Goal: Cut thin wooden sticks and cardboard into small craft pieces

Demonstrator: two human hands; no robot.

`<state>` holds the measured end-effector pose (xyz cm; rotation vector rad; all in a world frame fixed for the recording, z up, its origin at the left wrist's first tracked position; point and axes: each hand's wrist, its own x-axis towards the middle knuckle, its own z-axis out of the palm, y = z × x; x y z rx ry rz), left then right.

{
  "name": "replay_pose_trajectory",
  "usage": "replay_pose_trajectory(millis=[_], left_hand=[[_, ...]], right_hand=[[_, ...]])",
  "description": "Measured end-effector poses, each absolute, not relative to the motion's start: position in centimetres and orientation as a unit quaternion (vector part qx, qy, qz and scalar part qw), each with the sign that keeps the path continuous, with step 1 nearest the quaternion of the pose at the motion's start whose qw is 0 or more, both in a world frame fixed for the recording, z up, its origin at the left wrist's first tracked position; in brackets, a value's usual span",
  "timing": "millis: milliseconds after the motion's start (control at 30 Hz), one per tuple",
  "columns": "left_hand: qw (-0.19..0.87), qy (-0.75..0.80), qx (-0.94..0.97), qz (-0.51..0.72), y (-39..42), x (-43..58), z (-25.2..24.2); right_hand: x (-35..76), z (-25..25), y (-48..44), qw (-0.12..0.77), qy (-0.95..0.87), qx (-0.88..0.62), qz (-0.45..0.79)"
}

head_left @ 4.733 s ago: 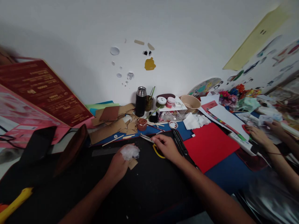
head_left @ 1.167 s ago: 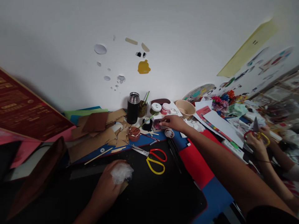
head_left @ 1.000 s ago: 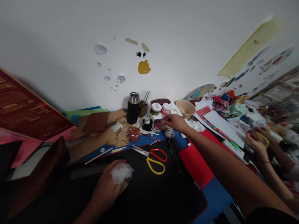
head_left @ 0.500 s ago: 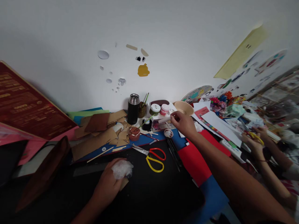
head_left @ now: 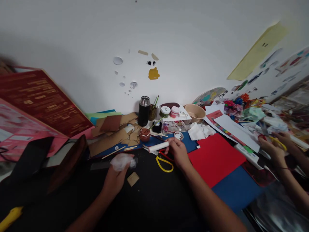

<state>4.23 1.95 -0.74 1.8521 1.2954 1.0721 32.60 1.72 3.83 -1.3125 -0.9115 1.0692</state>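
My left hand [head_left: 116, 180] is closed around a crumpled piece of clear plastic [head_left: 121, 161] above the black mat [head_left: 154, 199]. A small brown cardboard square [head_left: 132, 179] lies on the mat just beside it. In my right hand [head_left: 179, 154] is a slim white tube [head_left: 158, 147], gripped at its right end and pointing left. Its exact kind cannot be made out. Under the tube and the fingers lie scissors [head_left: 164, 165] with red and yellow handles, their blades partly covered.
Cardboard scraps [head_left: 108, 141], a brown paint jar [head_left: 145, 134] and a black flask [head_left: 144, 111] stand along the back. Red paper [head_left: 214, 159] is to the right, with white tissue [head_left: 201, 130] behind it. A co-worker's hands [head_left: 277, 149] hold scissors at far right.
My right hand has come back from beside the paint jars with the white tube, now over the scissors. My left hand has lifted the plastic off the cardboard square. The view has shifted left.
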Motion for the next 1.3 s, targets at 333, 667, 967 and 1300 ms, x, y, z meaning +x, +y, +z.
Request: replay_pose_trajectory(millis=[333,667,967,1300], left_hand=[[0.212,0.531,0.697,0.434,7.4,3.7,6.3],[0.275,0.422,0.829,0.244,14.6,21.0,11.9],[0.190,0.433,0.869,0.144,19.6,29.0,9.1],[0.106,0.333,0.927,0.139,18.7,29.4,9.2]], right_hand=[[28.4,0.2,0.5,0.524,-0.441,-0.506,0.525],[28.6,0.0,0.6,0.513,-0.469,-0.481,0.534],[28.8,0.3,0.8,0.497,-0.476,-0.471,0.552],[28.9,0.6,0.8,0.480,-0.477,-0.470,0.566]])
